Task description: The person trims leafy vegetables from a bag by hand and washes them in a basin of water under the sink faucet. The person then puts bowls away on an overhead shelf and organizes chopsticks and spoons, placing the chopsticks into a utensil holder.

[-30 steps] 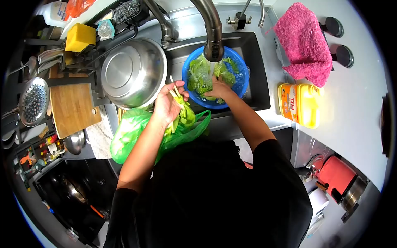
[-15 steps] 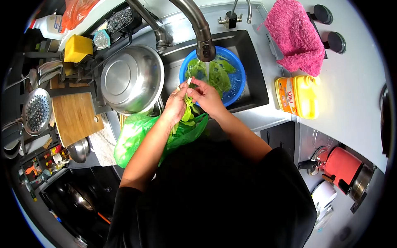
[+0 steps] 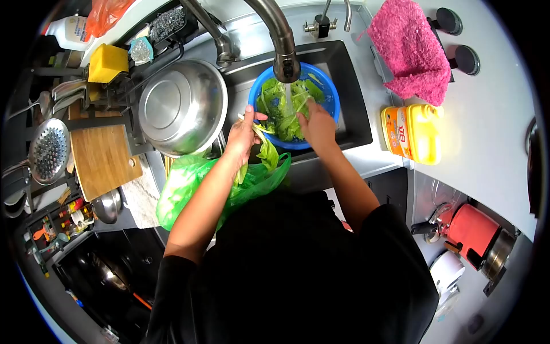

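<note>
My left hand (image 3: 243, 137) is closed around a few stalks of leafy greens (image 3: 268, 153), whose leaves hang down over the front of the sink. My right hand (image 3: 319, 127) reaches over the near right side of a blue basin (image 3: 334, 92), its thumb and fingers apart at the greens inside. Torn green leaves (image 3: 286, 117) lie in water in this basin. From the faucet (image 3: 286, 67) a stream of water runs onto them. Below my left hand, a green plastic bag (image 3: 192, 192) lies at the sink's front edge, partly hidden by my forearm.
An upturned steel bowl (image 3: 183, 109) covers the left part of the dark sink (image 3: 358, 123). On the right counter stand a yellow detergent jug (image 3: 425, 135) and a hanging pink cloth (image 3: 409, 51). A wooden cutting board (image 3: 103, 163) and a skimmer (image 3: 50, 150) are at the left.
My right hand has moved away from the stalks, rightward into the basin, and its fingers have spread. My left hand keeps the stalks, slightly lower and further left.
</note>
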The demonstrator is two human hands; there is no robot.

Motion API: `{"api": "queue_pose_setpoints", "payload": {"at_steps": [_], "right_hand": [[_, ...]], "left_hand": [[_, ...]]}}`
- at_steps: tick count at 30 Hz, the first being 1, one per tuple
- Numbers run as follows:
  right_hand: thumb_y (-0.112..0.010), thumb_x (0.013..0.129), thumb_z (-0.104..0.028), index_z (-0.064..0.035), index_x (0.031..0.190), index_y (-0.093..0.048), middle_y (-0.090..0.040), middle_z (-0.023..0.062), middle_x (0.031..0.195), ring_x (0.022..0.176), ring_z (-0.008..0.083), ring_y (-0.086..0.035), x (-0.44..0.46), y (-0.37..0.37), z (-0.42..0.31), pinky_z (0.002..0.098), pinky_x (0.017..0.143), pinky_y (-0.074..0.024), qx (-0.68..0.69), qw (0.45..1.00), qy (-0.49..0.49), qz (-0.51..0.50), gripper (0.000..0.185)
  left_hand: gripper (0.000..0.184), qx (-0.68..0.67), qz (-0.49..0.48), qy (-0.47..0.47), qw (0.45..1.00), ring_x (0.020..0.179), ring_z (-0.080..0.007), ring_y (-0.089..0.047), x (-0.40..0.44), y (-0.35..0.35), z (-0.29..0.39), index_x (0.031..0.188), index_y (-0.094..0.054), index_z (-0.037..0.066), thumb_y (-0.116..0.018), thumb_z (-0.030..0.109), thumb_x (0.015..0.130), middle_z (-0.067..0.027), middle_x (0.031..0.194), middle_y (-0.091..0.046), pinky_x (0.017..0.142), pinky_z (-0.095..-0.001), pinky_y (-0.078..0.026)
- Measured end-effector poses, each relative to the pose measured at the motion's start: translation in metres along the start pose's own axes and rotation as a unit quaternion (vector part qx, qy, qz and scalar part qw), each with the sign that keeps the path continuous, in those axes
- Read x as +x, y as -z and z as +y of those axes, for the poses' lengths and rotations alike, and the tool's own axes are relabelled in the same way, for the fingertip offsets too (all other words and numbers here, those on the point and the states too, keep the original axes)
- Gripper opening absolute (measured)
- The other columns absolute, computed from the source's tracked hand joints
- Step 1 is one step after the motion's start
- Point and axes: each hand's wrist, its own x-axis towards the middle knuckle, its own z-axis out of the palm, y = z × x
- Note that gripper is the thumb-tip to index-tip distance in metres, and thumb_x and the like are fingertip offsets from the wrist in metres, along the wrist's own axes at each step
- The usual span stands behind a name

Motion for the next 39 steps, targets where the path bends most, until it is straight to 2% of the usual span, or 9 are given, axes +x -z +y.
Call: {"api": "queue_pose_setpoints", "payload": {"at_steps": [3,6,10,17,18,21,24,33,39], "right_hand": [[-0.075,0.085,-0.021,-0.0085,0.112,-0.071,-0.07,0.0142,0.109,0.089,0.0321,-0.069,-0.004,0.04,-0.061,0.041,0.079,-0.0546,0.332,0.932,0.0,-0.145,0.03],[-0.076,0.086,-0.021,-0.0048,0.104,-0.072,-0.07,0.0129,0.094,0.077,0.0254,-0.069,-0.009,0.027,-0.081,0.0342,0.07,-0.0539,0.324,0.939,0.051,-0.103,0.024],[-0.077,0.088,-0.024,-0.0018,0.097,-0.073,-0.07,0.0066,0.083,0.068,0.0131,-0.065,-0.006,0.024,-0.079,0.0293,0.065,-0.0511,0.436,0.879,-0.098,-0.17,0.024],[-0.074,0.091,-0.027,-0.0051,0.106,-0.075,-0.075,0.0072,0.089,0.068,0.0159,-0.068,0.003,0.045,-0.07,0.0302,0.063,-0.0511,0.315,0.93,-0.053,-0.183,0.026],[-0.073,0.091,-0.025,-0.0063,0.11,-0.075,-0.075,0.009,0.093,0.069,0.0184,-0.069,0.006,0.043,-0.067,0.0319,0.065,-0.0522,0.243,0.963,0.096,-0.067,0.027],[-0.073,0.089,-0.022,-0.0061,0.11,-0.075,-0.075,0.0101,0.091,0.07,0.0203,-0.07,0.0,0.035,-0.075,0.0322,0.066,-0.0531,0.471,0.874,-0.022,-0.116,0.027],[-0.073,0.093,-0.019,-0.0021,0.115,-0.073,-0.075,0.0113,0.093,0.082,0.0124,-0.069,0.001,0.039,-0.067,0.0289,0.073,-0.053,0.423,0.878,-0.092,-0.202,0.028],[-0.068,0.088,-0.011,-0.0015,0.097,-0.072,-0.071,0.0169,0.085,0.075,0.037,-0.069,0.0,0.044,-0.072,0.0419,0.067,-0.0548,0.309,0.945,0.085,-0.072,0.014],[-0.067,0.088,-0.012,-0.0006,0.091,-0.065,-0.068,0.0172,0.083,0.072,0.0348,-0.067,-0.006,0.041,-0.075,0.0424,0.067,-0.0539,0.278,0.951,0.122,-0.057,0.011]], "left_hand": [[0.059,-0.027,-0.02,-0.027,0.999,0.069,-0.0082,-0.055,-0.005,-0.009,0.006,0.113,-0.069,0.004,-0.047,0.058,0.104,-0.0031,0.093,-0.066,0.063,-0.0222,-0.043],[0.051,-0.034,-0.082,-0.037,0.995,0.075,-0.006,-0.054,-0.008,-0.017,0.012,0.119,-0.065,0.004,-0.053,0.051,0.104,-0.0007,0.099,-0.066,0.066,-0.0223,-0.043],[0.027,-0.072,-0.087,-0.113,0.987,0.077,-0.0047,-0.054,-0.014,-0.01,0.008,0.111,-0.061,0.007,-0.068,0.029,0.099,0.0005,0.095,-0.067,0.069,-0.0217,-0.043],[0.008,0.001,-0.035,-0.182,0.983,0.076,-0.0047,-0.055,-0.018,-0.001,0.003,0.098,-0.062,0.007,-0.067,0.014,0.099,0.0019,0.087,-0.065,0.069,-0.0217,-0.045],[0.01,0.034,-0.02,-0.182,0.983,0.071,-0.0025,-0.049,-0.022,-0.004,0.006,0.095,-0.063,0.007,-0.066,0.015,0.1,0.0052,0.08,-0.06,0.064,-0.0208,-0.041],[0.015,0.207,-0.003,-0.203,0.957,0.067,-0.0015,-0.042,-0.035,-0.011,0.016,0.093,-0.063,0.006,-0.067,0.018,0.1,0.0085,0.074,-0.052,0.06,-0.0205,-0.036],[0.023,0.203,0.019,-0.203,0.958,0.062,-0.005,-0.04,-0.034,-0.017,0.011,0.089,-0.064,0.004,-0.072,0.025,0.096,0.0055,0.068,-0.048,0.056,-0.0242,-0.036],[0.013,0.236,0.029,-0.234,0.943,0.067,-0.0039,-0.04,-0.035,-0.013,0.018,0.095,-0.063,0.005,-0.069,0.016,0.098,0.0067,0.074,-0.046,0.06,-0.0214,-0.035],[0.014,0.321,0.014,-0.266,0.909,0.068,-0.0065,-0.044,-0.035,-0.01,0.03,0.098,-0.064,0.004,-0.067,0.017,0.099,0.0047,0.075,-0.051,0.063,-0.0229,-0.039]]}}
